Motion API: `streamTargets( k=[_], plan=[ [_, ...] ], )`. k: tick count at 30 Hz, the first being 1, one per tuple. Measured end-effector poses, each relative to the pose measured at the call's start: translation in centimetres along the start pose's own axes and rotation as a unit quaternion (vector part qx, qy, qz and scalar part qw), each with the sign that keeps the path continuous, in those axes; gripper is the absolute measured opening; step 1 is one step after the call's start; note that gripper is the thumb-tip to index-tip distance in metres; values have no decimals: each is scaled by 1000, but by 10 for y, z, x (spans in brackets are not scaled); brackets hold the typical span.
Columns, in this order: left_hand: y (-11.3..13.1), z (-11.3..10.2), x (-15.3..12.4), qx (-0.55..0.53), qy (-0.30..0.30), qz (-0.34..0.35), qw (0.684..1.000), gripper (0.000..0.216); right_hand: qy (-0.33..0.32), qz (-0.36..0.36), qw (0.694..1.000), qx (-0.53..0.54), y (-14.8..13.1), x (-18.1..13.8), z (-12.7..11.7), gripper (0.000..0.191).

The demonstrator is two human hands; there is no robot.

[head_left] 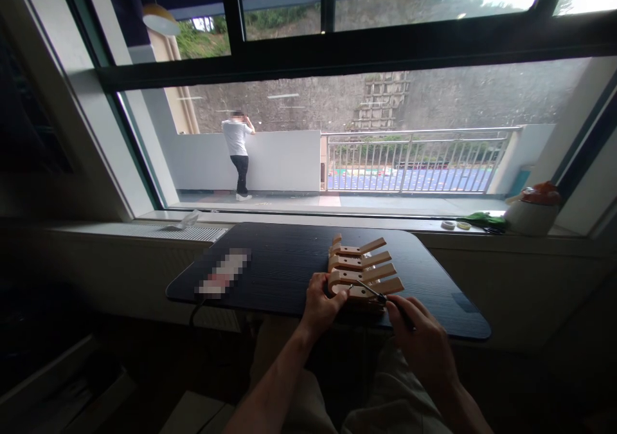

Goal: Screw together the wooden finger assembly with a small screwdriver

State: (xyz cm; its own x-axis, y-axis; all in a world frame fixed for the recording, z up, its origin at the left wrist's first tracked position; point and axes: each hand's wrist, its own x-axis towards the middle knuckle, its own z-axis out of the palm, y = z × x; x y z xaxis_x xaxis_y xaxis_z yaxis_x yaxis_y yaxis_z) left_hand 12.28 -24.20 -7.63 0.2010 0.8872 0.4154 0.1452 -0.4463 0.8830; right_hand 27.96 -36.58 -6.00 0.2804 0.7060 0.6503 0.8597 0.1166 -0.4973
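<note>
Head view: right grip (424,334) closed on a thin-shafted tool (382,298), partly masked. Left grip (322,305) touches the wooden assembly (346,276); its closure cannot be determined from here.

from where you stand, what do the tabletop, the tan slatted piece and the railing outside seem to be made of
Tabletop: probably wood or laminate, dark with a low sheen; fine grain-like streaks show.
Tan slatted piece: likely wood, smooth, judging by its even tan colour.
Railing: seemingly metal, from its slim, silvery bars.
</note>
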Motion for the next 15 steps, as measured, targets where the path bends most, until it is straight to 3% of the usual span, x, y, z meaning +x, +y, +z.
streamTargets(
  k=[9, 15],
  plan=[
    [-1, 2, 3, -1, 17, 3, 1000, 16, -15, 20, 999, -26, -20, -3, 24, 26],
    [5, -3, 2, -13, -15, 21, 1000, 8, -17, 15, 1000, 4, -15, -5, 21, 25]
  ],
)
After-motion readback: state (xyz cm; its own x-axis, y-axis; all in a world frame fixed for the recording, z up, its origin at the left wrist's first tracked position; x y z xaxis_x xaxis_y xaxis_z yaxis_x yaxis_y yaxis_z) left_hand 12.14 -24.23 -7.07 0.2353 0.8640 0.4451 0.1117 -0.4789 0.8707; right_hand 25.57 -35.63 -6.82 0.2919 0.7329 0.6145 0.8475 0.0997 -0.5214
